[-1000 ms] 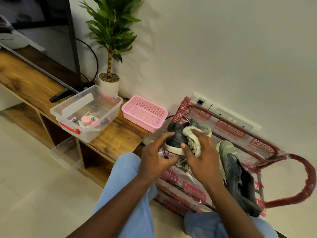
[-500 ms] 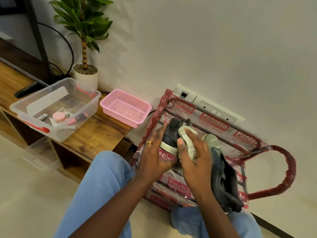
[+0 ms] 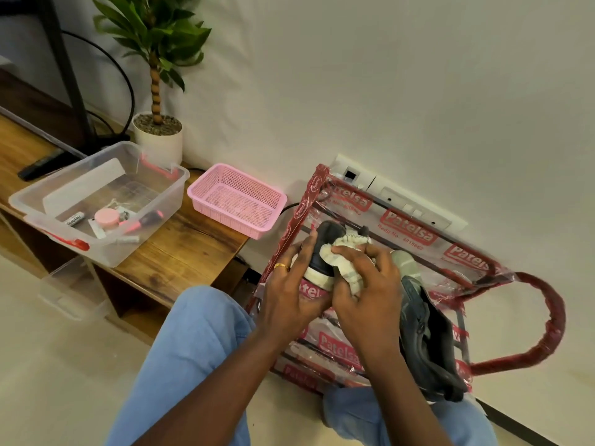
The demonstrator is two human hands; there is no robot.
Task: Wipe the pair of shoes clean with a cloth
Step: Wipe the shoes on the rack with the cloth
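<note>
A: Where is the shoe being cleaned?

B: The dark shoe [image 3: 325, 244] is up between both hands, toe pointing away from the person, its pale sole edge showing at the bottom.

A: What is each hand doing?

B: The left hand [image 3: 289, 294] grips the dark shoe from its left side, with the fingers laid up along the upper. A gold ring [image 3: 281, 266] shows on one finger. The right hand [image 3: 370, 291] has its fingers curled round a bunched pale cloth [image 3: 349, 252] and presses it against the right side of the shoe's toe.

A: And the other one of the pair?

B: The second shoe [image 3: 431, 349] lies just right of the right wrist, on a rack [image 3: 409, 231] wrapped in clear plastic with red labels. The rack sits under and beyond both hands, against the wall.

A: Anything off to the left?

B: A wooden desk [image 3: 180, 252] stands left of the left hand. Nearest the hands on it is a pink basket [image 3: 236, 201]. Farther left is a clear box [image 3: 99, 201] with red latches and small items inside. A potted plant [image 3: 157, 75] stands behind the box, by the wall.

A: Can you see how the person is placed?

B: Only light blue trouser legs below both forearms. The posture itself I cannot tell.
</note>
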